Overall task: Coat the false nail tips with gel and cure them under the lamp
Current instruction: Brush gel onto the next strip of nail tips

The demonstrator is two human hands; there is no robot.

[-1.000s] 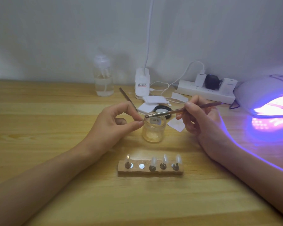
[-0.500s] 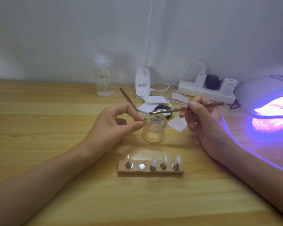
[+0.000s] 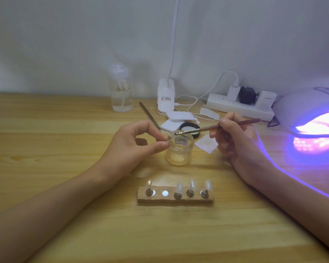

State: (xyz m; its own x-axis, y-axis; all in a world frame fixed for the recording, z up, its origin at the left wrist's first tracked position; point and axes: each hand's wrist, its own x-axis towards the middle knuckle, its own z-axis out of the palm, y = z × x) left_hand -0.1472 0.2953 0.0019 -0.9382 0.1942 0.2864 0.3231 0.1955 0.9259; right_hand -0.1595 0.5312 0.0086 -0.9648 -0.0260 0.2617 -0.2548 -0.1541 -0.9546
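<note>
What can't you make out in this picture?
Head view, the only one:
1. The small pale piece the left hand pinches: fingertips hide most of it.
2. The curing lamp: cut by the right edge, inside lost in glare.
3. Jar label: blurred.
4. Gel on the brush tip: too small.

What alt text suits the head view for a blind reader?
The left hand pinches a pale nail tip above a clear glass jar on a light wooden table, and the right hand holds a thin brown brush with its tip close by. Nearer, a wooden block carries four more tips; a white dome lamp glows purple at right.
</note>
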